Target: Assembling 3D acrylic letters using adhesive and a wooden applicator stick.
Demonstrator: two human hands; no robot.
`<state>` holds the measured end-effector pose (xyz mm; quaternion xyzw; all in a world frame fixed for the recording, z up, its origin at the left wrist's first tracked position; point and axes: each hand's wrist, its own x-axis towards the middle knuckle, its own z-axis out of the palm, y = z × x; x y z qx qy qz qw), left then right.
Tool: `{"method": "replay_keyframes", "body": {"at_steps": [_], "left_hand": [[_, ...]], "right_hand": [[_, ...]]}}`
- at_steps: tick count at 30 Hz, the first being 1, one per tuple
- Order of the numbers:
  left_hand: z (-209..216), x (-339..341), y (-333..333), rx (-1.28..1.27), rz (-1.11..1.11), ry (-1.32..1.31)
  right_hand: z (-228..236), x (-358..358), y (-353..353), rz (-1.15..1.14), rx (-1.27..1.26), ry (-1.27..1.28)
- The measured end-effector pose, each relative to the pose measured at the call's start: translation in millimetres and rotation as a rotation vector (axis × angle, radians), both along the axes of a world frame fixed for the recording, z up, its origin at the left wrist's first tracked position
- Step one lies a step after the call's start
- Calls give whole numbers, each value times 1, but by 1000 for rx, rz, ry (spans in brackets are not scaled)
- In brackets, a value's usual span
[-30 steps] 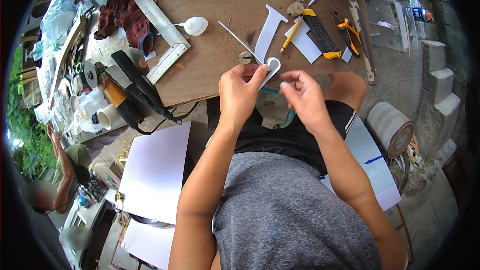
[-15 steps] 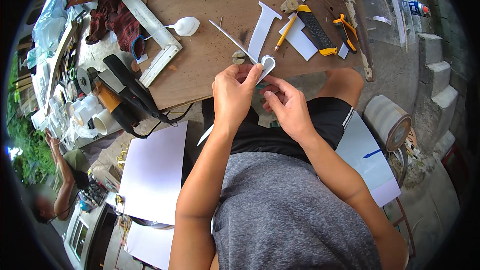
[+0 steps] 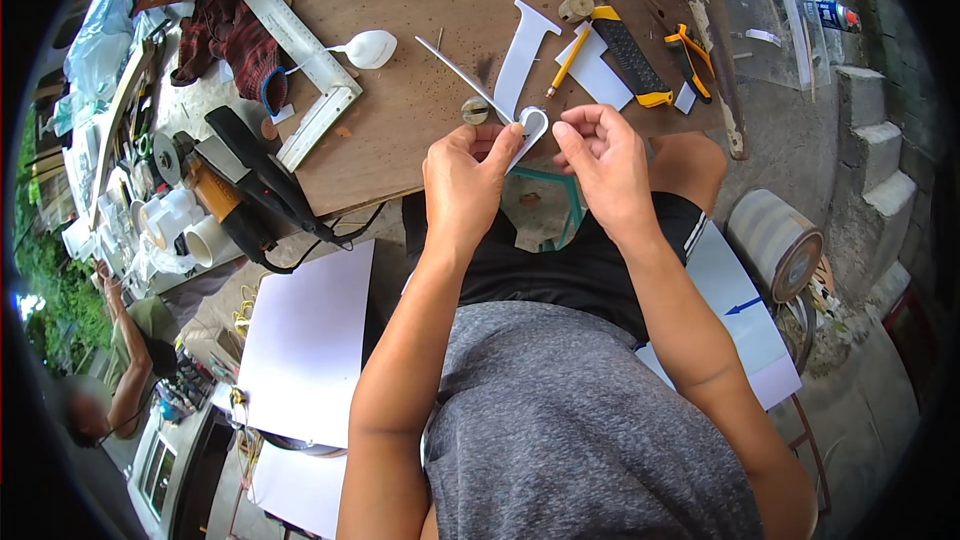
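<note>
head | two hands – left hand (image 3: 465, 175) and right hand (image 3: 600, 155) | fingers pinch one curled white strip (image 3: 530, 125) | one pencil (image 3: 566, 64)

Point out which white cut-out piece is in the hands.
The small curved white loop piece, pinched between left hand and right hand; the others lie flat on the table.
</note>
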<state>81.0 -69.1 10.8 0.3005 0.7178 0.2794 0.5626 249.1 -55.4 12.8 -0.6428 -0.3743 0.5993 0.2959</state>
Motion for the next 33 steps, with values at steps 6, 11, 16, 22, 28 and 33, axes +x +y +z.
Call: {"method": "replay_keyframes", "body": {"at_steps": [6,11,16,22,28,33], "left_hand": [[4,0,1,-13,-33,47],[5,0,2,-22,-40,74],[4,-1,3,-17,-53,71],[5,-1,4,-1,-48,96],[2,-1,4,0,-51,98],[-5,-1,2,33,-55,95]], "right_hand": [[-13,-2,9,80,20,-42],[-10,-1,14,83,-1,-41],[-9,1,17,89,-46,-17],[-8,1,19,89,-63,10],[-9,1,20,88,-46,24],[-7,1,21,89,-37,18]]}}
